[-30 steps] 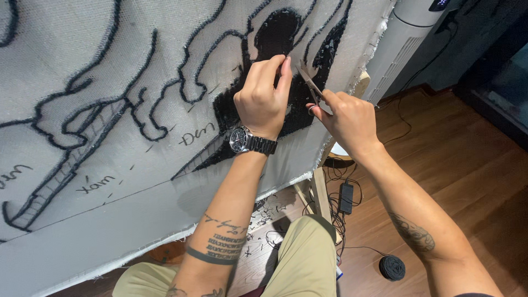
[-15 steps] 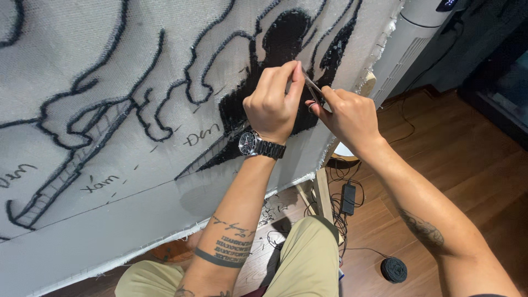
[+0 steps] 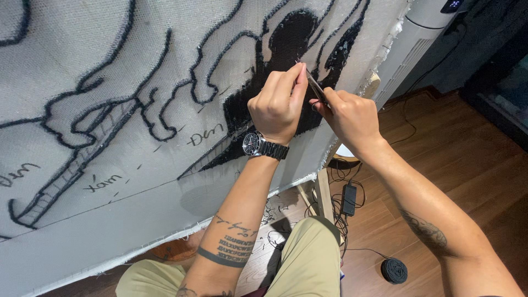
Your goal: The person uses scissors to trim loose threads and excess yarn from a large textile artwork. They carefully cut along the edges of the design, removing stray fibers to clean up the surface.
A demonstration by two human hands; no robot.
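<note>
Your left hand (image 3: pixel 278 104) is closed in a pinch against the stretched grey backing cloth (image 3: pixel 110 66), thumb and forefinger drawn together at the edge of the black tufted patch (image 3: pixel 286 47), apparently gripping a bit of pile or yarn there so it stands away from the fabric; what it pinches is too small to make out. Your right hand (image 3: pixel 349 115) is closed around a slim metal tool (image 3: pixel 314 85), small scissors or tweezers by the look of it, with the tip angled up and left so it meets the left fingertips right at the pinched spot. The two hands nearly touch, which suits fine work on a single point of the pile. The wristwatch (image 3: pixel 263 146) sits just below the working hand, its face turned toward you. The cloth hangs tilted on a wooden frame (image 3: pixel 322 192), so the surface faces you as you sit with your knees (image 3: pixel 308 258) under its lower edge. Black outline stitching runs across the cloth to the left, with hand-written marks in the unfilled areas. On the wooden floor (image 3: pixel 440 165) to the right lie a power adapter (image 3: pixel 348 199) with its cable and, nearer you, a ball of dark yarn (image 3: pixel 394 270), well apart from the hands. A white tower appliance (image 3: pixel 407 49) stands at the far right, beside the frame.
</note>
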